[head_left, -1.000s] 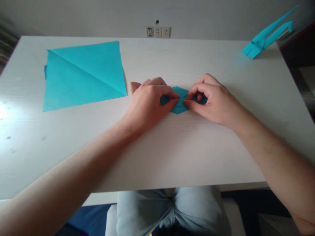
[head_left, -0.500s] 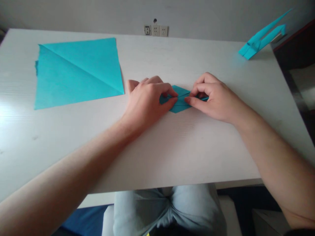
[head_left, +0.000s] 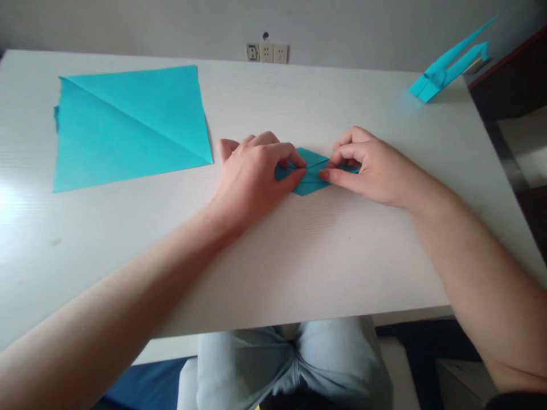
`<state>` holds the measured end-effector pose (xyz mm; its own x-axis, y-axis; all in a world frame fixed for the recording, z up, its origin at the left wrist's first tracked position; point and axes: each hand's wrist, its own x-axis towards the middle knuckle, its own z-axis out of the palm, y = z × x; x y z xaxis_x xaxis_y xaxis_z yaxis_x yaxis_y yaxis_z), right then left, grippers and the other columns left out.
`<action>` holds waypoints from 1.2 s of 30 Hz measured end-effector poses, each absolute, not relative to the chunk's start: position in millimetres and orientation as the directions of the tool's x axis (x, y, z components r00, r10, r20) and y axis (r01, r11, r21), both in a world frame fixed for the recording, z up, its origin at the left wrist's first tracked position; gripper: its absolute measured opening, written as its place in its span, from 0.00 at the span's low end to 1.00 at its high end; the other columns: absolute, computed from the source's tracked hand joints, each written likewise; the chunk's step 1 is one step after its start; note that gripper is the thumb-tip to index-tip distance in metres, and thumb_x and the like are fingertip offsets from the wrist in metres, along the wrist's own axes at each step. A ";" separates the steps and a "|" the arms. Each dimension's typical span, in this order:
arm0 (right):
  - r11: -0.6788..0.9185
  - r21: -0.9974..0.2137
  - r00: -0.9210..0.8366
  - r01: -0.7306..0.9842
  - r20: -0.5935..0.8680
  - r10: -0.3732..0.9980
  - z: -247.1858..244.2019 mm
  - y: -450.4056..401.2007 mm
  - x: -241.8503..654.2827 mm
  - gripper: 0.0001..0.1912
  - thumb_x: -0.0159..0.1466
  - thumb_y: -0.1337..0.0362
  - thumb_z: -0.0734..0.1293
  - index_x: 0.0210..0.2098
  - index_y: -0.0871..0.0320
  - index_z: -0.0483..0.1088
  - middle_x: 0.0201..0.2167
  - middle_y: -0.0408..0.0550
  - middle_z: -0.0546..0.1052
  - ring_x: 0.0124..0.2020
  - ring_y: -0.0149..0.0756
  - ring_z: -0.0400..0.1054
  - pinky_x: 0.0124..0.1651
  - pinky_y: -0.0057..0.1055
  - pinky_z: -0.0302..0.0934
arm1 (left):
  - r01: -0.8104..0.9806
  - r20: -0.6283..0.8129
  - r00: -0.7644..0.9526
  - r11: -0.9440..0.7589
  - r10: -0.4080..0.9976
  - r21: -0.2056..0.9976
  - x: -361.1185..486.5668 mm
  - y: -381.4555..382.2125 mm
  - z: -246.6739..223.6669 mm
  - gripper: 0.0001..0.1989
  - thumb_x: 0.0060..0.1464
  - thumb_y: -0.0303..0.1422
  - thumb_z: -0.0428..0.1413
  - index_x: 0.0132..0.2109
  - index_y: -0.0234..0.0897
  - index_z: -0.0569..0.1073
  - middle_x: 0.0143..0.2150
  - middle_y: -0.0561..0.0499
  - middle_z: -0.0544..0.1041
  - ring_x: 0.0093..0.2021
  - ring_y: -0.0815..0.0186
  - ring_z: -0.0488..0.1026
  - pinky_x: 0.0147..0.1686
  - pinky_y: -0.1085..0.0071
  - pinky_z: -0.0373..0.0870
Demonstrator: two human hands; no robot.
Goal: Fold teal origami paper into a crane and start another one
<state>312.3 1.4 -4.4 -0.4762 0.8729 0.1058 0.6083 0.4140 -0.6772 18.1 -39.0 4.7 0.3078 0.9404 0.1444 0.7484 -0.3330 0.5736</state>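
**Folded paper held at mid-bench, viewed from the head-worn camera.** A folded blue paper (head_left: 310, 179) lies flat on a white bench (head_left: 325, 256), near the middle of the bench and ahead of the person's lap. The piece forms an elongated diamond. Its long axis runs left to right across the view, almost parallel to the bench's near edge, with one point toward each hand and a crease along that axis.

The left hand (head_left: 250, 176) and right hand (head_left: 367, 168) rest at either end. The left fingers (head_left: 290, 154) and thumb are closed on the left half of the paper, and the right fingers (head_left: 342, 151) and thumb are closed on the right half. The fingertips of the two hands lie just apart at the centre.

A large square blue sheet (head_left: 128, 128) with a diagonal crease lies just beside the left hand. A second folded blue paper piece (head_left: 436, 77) stands at the far right corner of the bench, its narrow arms angled up and to the right. A wall socket panel (head_left: 267, 53) sits beyond the far edge.
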 end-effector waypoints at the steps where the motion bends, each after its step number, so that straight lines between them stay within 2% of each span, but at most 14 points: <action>1: 0.414 -0.677 -0.480 0.609 0.101 0.871 -3.4 1.6 313.0 0.28 0.70 0.34 0.88 0.36 0.49 0.83 0.49 0.52 0.80 0.45 0.49 0.75 0.49 0.51 0.75 | 0.751 0.144 0.301 -0.328 0.943 0.573 18.4 -38.9 4.2 0.07 0.78 0.33 0.68 0.54 0.47 0.93 0.54 0.45 0.88 0.62 0.45 0.84 0.72 0.39 0.72; 6: 0.412 -0.653 -0.428 0.636 0.146 0.892 -2.8 -3.2 304.6 0.26 0.72 0.39 0.88 0.37 0.48 0.78 0.46 0.50 0.79 0.45 0.49 0.74 0.53 0.52 0.76 | 0.761 0.139 0.288 -0.315 0.947 0.568 20.4 -39.6 5.0 0.07 0.78 0.33 0.69 0.53 0.47 0.93 0.53 0.46 0.88 0.63 0.44 0.84 0.74 0.38 0.71; 11: 0.400 -0.568 -0.361 0.719 0.185 0.914 -9.7 -12.2 288.0 0.22 0.73 0.46 0.88 0.41 0.46 0.76 0.53 0.53 0.82 0.52 0.56 0.78 0.58 0.57 0.77 | 0.756 0.130 0.298 -0.317 0.946 0.572 19.4 -38.9 5.9 0.08 0.79 0.32 0.68 0.54 0.48 0.94 0.54 0.45 0.88 0.62 0.45 0.84 0.72 0.40 0.74; 14: 0.387 -0.570 -0.366 0.725 0.158 0.917 -10.2 -11.3 293.2 0.20 0.72 0.48 0.89 0.46 0.45 0.78 0.59 0.54 0.82 0.55 0.56 0.79 0.61 0.58 0.78 | 0.750 0.152 0.301 -0.332 0.941 0.571 18.2 -38.8 3.8 0.07 0.78 0.32 0.69 0.54 0.48 0.94 0.53 0.46 0.89 0.60 0.46 0.84 0.71 0.40 0.75; 18: 0.409 -0.600 -0.413 0.687 0.140 0.900 -9.8 -4.3 311.0 0.23 0.70 0.44 0.90 0.50 0.45 0.80 0.63 0.55 0.81 0.58 0.57 0.80 0.64 0.60 0.81 | 0.743 0.175 0.305 -0.348 0.936 0.571 16.5 -39.2 2.1 0.07 0.77 0.34 0.70 0.54 0.48 0.95 0.52 0.46 0.89 0.60 0.45 0.85 0.73 0.39 0.72; 22: 0.453 -0.645 -0.473 0.615 0.157 0.867 -11.0 1.3 326.1 0.28 0.68 0.36 0.90 0.52 0.44 0.82 0.62 0.56 0.81 0.60 0.60 0.80 0.68 0.62 0.82 | 0.731 0.156 0.351 -0.374 0.923 0.571 9.7 -36.5 4.1 0.09 0.77 0.34 0.69 0.56 0.51 0.94 0.54 0.46 0.89 0.61 0.45 0.85 0.76 0.38 0.70; 26: 0.454 -0.675 -0.484 0.582 0.161 0.860 -11.2 0.9 331.2 0.27 0.69 0.36 0.90 0.54 0.43 0.84 0.63 0.54 0.81 0.58 0.57 0.79 0.68 0.59 0.82 | 0.700 0.117 0.435 -0.416 0.893 0.580 -4.3 -29.6 6.1 0.14 0.76 0.34 0.69 0.61 0.53 0.95 0.57 0.45 0.90 0.58 0.47 0.86 0.77 0.38 0.71; 29: 0.447 -0.672 -0.486 0.590 0.146 0.862 -8.9 1.1 334.1 0.24 0.70 0.46 0.90 0.57 0.45 0.85 0.63 0.55 0.82 0.55 0.52 0.77 0.65 0.53 0.81 | 0.690 0.103 0.468 -0.436 0.878 0.578 -13.1 -25.5 6.5 0.16 0.76 0.35 0.69 0.64 0.53 0.95 0.58 0.45 0.90 0.59 0.49 0.87 0.79 0.38 0.70; 32: 0.440 -0.675 -0.499 0.592 0.121 0.858 -4.1 3.5 339.5 0.24 0.68 0.55 0.91 0.60 0.46 0.87 0.61 0.54 0.82 0.53 0.49 0.76 0.63 0.50 0.79 | 0.689 0.105 0.470 -0.439 0.876 0.576 -16.4 -23.9 6.7 0.16 0.75 0.35 0.70 0.65 0.52 0.95 0.58 0.45 0.90 0.58 0.49 0.88 0.79 0.38 0.70; 34: 0.441 -0.688 -0.517 0.576 0.111 0.849 0.1 4.4 341.1 0.27 0.66 0.56 0.91 0.62 0.45 0.88 0.59 0.52 0.81 0.51 0.48 0.75 0.62 0.49 0.79 | 0.689 0.104 0.465 -0.433 0.879 0.581 -16.6 -23.6 6.9 0.17 0.74 0.35 0.70 0.65 0.52 0.95 0.57 0.45 0.90 0.56 0.51 0.88 0.77 0.41 0.72; 36: 0.463 -0.686 -0.525 0.561 0.138 0.840 4.4 2.7 337.6 0.26 0.68 0.53 0.90 0.63 0.42 0.89 0.58 0.51 0.81 0.50 0.49 0.76 0.58 0.50 0.80 | 0.686 0.101 0.465 -0.429 0.880 0.588 -16.3 -23.4 6.9 0.18 0.73 0.36 0.71 0.66 0.52 0.94 0.57 0.46 0.90 0.55 0.52 0.88 0.74 0.44 0.74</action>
